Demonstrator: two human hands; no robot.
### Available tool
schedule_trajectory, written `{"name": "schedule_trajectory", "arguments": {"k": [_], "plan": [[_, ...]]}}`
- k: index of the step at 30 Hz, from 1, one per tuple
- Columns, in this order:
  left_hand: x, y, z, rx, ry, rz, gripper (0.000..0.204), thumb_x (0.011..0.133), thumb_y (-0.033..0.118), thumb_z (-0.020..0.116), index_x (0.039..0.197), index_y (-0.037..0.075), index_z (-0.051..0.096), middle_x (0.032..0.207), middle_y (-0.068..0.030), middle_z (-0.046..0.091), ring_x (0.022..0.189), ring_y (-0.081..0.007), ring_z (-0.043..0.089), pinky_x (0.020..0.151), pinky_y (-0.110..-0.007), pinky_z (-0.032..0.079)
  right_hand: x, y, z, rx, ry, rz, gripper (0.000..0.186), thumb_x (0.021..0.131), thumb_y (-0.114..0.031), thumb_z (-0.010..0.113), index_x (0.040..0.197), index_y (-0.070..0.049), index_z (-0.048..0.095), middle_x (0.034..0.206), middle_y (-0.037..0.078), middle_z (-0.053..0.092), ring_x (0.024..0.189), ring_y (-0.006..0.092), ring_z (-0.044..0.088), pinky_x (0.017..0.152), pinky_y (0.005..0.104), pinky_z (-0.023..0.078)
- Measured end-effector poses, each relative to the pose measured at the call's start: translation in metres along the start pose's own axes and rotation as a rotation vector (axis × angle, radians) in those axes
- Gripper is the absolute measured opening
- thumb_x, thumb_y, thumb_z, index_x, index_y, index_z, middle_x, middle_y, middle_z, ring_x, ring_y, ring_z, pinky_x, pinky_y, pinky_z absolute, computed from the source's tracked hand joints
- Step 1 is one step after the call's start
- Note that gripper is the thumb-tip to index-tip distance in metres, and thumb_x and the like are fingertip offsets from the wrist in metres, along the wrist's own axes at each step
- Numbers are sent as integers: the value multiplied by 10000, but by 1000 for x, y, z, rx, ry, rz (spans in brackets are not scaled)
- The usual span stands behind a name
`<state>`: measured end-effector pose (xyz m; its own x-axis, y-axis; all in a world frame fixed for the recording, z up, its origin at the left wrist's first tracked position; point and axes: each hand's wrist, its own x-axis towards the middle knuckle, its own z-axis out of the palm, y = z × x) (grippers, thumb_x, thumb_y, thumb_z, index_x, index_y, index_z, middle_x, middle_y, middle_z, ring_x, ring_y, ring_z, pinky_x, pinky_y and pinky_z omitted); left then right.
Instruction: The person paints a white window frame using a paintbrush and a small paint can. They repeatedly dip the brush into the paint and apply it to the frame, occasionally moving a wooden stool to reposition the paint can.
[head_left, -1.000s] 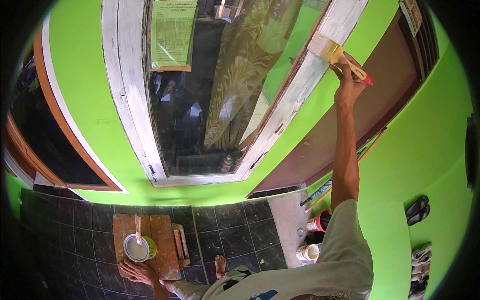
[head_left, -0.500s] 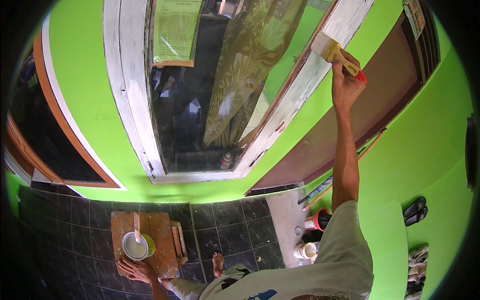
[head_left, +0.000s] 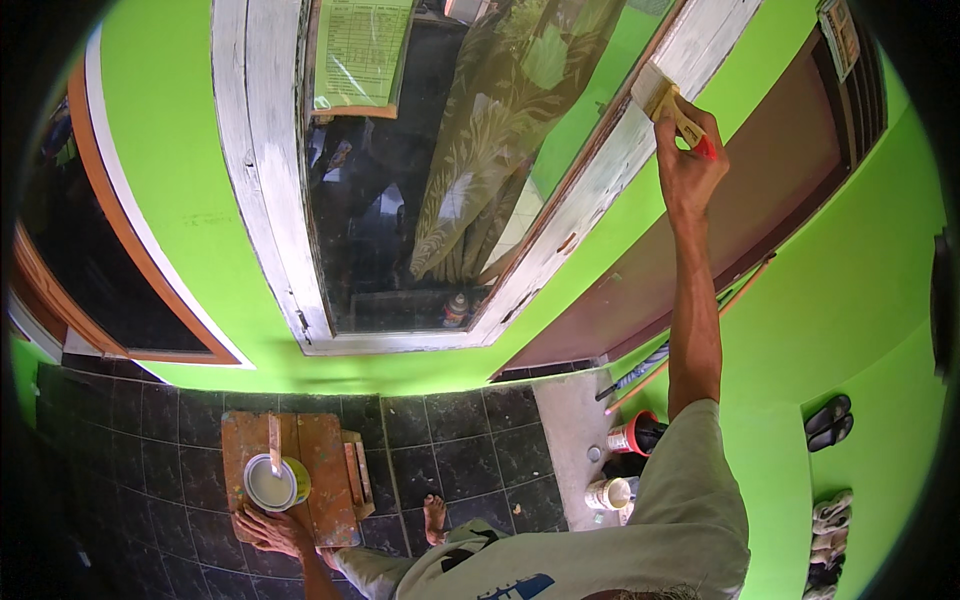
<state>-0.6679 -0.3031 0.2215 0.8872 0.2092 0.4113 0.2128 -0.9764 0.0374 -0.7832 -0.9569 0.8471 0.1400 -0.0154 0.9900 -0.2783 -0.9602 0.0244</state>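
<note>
My right hand (head_left: pixel 692 170), arm stretched up, is closed around the handle of a flat paintbrush (head_left: pixel 690 131) with a red end. The pale bristles touch the right side of the white window frame (head_left: pixel 585 210), whose coat looks streaky, with dark worn spots. At the lower left, my left hand (head_left: pixel 275 530) lies with fingers stretched out on the edge of a paint-stained wooden stool (head_left: pixel 325 470). Just above those fingers stands an open paint can (head_left: pixel 271 484) holding whitish paint. A flat wooden stick (head_left: pixel 274 438) sticks out of the can.
Behind the window glass (head_left: pixel 385 170) hang a patterned curtain (head_left: pixel 480 150) and a printed sheet (head_left: pixel 362 55). A brown door (head_left: pixel 700 230) stands to the right. On the floor there, a red-rimmed bucket (head_left: pixel 632 434) and a white tub (head_left: pixel 607 494) sit near a long stick (head_left: pixel 690 340).
My right hand has turned slightly, so the brush handle appears shorter and more steeply tilted. The bristles remain on almost the same part of the frame. My left hand stays on the stool.
</note>
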Motion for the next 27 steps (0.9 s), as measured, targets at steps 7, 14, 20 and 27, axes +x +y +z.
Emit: {"name": "schedule_trajectory", "arguments": {"k": [7, 14, 20, 27], "plan": [[0, 5, -7, -35, -36, -13, 561, 1079, 327, 465, 1611, 208, 331, 1719, -10, 238, 1576, -258, 249, 1164, -662, 302, -6, -2, 0, -55, -27, -79, 173, 907, -102, 777, 1026, -5, 698, 936, 134, 729, 810, 236, 722, 720, 364, 581], [1, 4, -7, -16, -45, -23, 556, 1089, 342, 433, 1615, 206, 317, 1722, -2, 218, 1572, -263, 254, 1161, -677, 305, -17, -2, 3, -181, -89, -182, 191, 877, -82, 782, 1013, -25, 660, 996, 123, 690, 797, 297, 706, 665, 396, 593], [4, 6, -15, 132, -201, -42, 598, 1068, 412, 461, 1615, 205, 335, 1715, -36, 256, 1576, -250, 249, 1119, -617, 326, -28, -2, 4, -187, -120, -158, 215, 870, -93, 783, 1022, -33, 643, 982, 128, 672, 789, 319, 697, 658, 398, 600], [0, -2, 2, 48, 35, 46, 597, 1067, 403, 469, 1612, 196, 339, 1709, -54, 277, 1558, -268, 295, 1090, -594, 366, -39, -3, 5, -212, -131, -149, 203, 879, -94, 783, 1018, -27, 652, 968, 128, 671, 793, 309, 693, 669, 405, 593]]}}
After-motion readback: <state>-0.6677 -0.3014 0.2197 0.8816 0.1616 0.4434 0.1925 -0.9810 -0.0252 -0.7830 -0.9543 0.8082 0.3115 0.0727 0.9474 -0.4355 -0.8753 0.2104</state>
